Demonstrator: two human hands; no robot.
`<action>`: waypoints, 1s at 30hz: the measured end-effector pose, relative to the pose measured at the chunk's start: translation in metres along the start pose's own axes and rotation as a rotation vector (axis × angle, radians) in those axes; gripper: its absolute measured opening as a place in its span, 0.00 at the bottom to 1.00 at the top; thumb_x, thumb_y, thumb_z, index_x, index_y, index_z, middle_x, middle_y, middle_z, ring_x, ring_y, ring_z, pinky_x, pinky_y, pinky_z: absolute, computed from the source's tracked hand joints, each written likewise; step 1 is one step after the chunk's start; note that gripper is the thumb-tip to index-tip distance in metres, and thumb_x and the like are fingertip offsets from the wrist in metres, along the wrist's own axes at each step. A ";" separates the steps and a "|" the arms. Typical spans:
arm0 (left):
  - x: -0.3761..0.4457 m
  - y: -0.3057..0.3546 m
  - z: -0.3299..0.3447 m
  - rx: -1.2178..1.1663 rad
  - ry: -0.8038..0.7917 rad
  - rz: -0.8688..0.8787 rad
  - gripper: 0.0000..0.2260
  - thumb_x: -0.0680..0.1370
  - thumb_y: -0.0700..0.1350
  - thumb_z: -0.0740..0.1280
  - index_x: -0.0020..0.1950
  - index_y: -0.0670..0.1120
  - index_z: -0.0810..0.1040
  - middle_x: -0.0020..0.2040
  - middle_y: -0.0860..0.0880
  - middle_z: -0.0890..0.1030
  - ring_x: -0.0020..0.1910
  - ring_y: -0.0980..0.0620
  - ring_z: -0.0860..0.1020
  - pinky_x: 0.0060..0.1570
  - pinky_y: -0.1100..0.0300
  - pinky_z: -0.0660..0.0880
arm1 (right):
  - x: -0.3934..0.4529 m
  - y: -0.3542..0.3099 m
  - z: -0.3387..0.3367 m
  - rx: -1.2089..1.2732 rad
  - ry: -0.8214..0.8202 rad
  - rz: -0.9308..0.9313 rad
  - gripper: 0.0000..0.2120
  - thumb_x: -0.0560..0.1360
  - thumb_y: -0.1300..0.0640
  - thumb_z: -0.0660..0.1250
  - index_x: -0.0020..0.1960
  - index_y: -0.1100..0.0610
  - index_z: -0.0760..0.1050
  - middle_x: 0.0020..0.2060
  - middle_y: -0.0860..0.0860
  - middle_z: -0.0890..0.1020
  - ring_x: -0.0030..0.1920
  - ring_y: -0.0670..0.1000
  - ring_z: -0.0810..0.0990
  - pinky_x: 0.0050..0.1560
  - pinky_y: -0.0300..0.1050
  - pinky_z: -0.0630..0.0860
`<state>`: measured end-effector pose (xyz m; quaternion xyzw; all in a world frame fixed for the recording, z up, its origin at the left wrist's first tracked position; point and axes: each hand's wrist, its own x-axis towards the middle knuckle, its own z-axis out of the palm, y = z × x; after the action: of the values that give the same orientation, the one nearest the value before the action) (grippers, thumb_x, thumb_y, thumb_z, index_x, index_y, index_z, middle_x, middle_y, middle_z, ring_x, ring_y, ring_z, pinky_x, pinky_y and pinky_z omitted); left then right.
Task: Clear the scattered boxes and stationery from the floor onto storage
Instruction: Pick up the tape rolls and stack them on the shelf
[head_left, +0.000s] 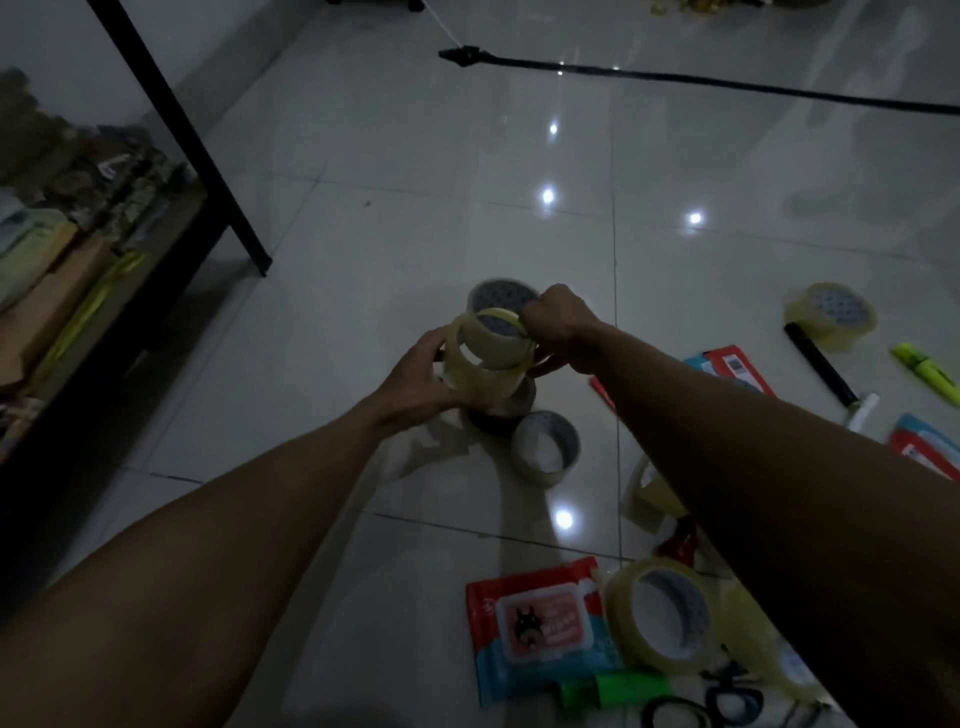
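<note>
Tape rolls (491, 353) are what you have in both hands, held above the floor (363, 156) out in front of you, with two more rolls under them: a dark one (501, 415) and a pale one (545, 447) on the tiles. Your left hand (415, 379) cups the side of the clear roll, fingers curled round its outer wall. Your right hand (558, 325) pinches the top rim of that roll; a second roll (501, 296) shows just behind, and I cannot tell which hand carries it.

Judging by the look, these rolls are light and stiff, with a hard core and a slick outer face. Squeezing the wall should not harm them, but a stack can slide apart. A better grip is fingers hooked through the core, or a palm under the lowest roll.

Each roll is a short ring, so its axis is the hole. The clear roll's hole points up and tilts toward you; the pale roll on the floor tilts the same way. Keep the holes lined up if you stack them.

The shelf (78, 249) at your left looks like the storage. More tape (660, 613), a wipes pack (535, 629) and a highlighter (927, 371) lie on the floor at your right.
</note>
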<state>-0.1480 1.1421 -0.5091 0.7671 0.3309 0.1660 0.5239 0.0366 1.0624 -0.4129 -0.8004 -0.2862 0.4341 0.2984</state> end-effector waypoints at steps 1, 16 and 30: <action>-0.003 0.005 -0.005 -0.022 -0.001 0.011 0.41 0.64 0.45 0.84 0.73 0.53 0.68 0.66 0.56 0.76 0.60 0.60 0.77 0.50 0.66 0.78 | -0.005 -0.006 -0.001 0.011 -0.006 -0.012 0.12 0.77 0.58 0.66 0.55 0.67 0.77 0.47 0.65 0.83 0.41 0.62 0.86 0.40 0.59 0.85; -0.072 0.102 -0.145 -0.012 0.407 0.152 0.39 0.61 0.49 0.85 0.68 0.58 0.71 0.62 0.60 0.79 0.59 0.60 0.78 0.52 0.65 0.78 | -0.064 -0.132 0.008 0.742 0.018 -0.231 0.10 0.81 0.56 0.63 0.61 0.55 0.76 0.46 0.55 0.76 0.39 0.53 0.76 0.28 0.42 0.76; -0.090 0.221 -0.264 -0.017 0.971 0.317 0.45 0.64 0.50 0.84 0.74 0.58 0.63 0.67 0.56 0.71 0.62 0.57 0.74 0.58 0.60 0.76 | -0.083 -0.260 0.032 1.245 -0.395 -0.606 0.36 0.64 0.75 0.71 0.71 0.65 0.68 0.64 0.65 0.77 0.62 0.62 0.80 0.51 0.50 0.82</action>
<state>-0.2991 1.2128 -0.1946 0.6382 0.4143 0.5833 0.2843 -0.0812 1.1811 -0.1950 -0.2737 -0.2438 0.5517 0.7492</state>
